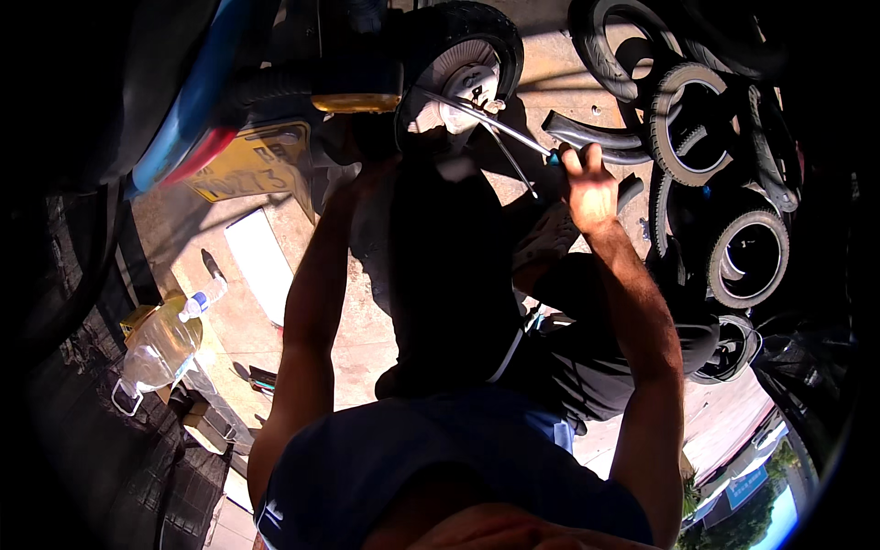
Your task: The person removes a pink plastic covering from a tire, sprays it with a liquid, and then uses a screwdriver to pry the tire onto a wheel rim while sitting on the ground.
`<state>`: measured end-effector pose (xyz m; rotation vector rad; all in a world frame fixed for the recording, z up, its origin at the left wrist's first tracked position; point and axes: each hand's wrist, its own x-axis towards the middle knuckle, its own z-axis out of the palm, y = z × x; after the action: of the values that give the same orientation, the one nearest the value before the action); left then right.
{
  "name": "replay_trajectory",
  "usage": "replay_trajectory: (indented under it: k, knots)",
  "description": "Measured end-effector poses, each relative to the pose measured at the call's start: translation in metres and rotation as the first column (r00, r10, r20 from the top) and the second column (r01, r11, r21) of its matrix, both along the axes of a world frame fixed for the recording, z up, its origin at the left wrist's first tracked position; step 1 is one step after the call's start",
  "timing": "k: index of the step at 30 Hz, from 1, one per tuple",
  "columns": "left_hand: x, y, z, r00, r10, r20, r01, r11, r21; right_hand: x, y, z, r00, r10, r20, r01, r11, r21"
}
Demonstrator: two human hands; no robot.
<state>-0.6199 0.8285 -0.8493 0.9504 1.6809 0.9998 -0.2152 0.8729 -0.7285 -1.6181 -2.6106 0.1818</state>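
Note:
My right hand [591,188] is closed round the handle of what looks like a long screwdriver [518,136], showing a bit of teal near the fingers. Its bright metal shaft slants up and left to the wheel [510,44], crossing the pale hub [477,84]. A second thin metal rod [513,165] angles down from near the hub. My left hand [365,181] reaches into shadow beside the wheel, under an amber lamp [357,102]; its fingers are too dark to make out. The vehicle's yellow number plate [252,165] lies to the left.
Several loose tyres [674,137] are piled at the right, with a dark curved tyre piece [600,142] near my right hand. At the left stand a large clear plastic bottle [165,344], a small box [207,427] and a white panel [258,261] on the ground.

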Motion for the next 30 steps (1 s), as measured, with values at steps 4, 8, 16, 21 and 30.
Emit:
replay_trajectory:
  k: [4, 8, 16, 21, 30]
  knots:
    - [0.018, 0.003, 0.015, 0.960, 0.057, 0.275, -0.054, 0.998, -0.019, 0.004, 0.002, 0.107, 0.944, 0.181, 0.277, -0.217, 0.970, 0.105]
    - [0.016, 0.003, 0.005, 0.970, 0.040, 0.241, -0.058, 0.996, 0.069, -0.049, -0.001, 0.197, 0.810, 0.313, 0.496, -0.357, 0.934, -0.007]
    - [0.022, 0.031, -0.071, 0.970, -0.133, 0.204, 0.123, 0.990, 0.062, -0.176, 0.018, 0.318, 0.433, 0.554, 0.711, -0.414, 0.823, -0.389]
    - [-0.021, 0.039, -0.051, 0.971, -0.113, 0.212, 0.136, 0.986, -0.093, -0.151, 0.012, 0.285, 0.654, 0.428, 0.624, -0.402, 0.895, -0.193]
    - [-0.009, 0.085, -0.022, 0.994, -0.058, 0.095, 0.039, 0.982, 0.187, -0.098, -0.043, 0.216, 0.820, 0.259, 0.510, -0.347, 0.934, 0.084]
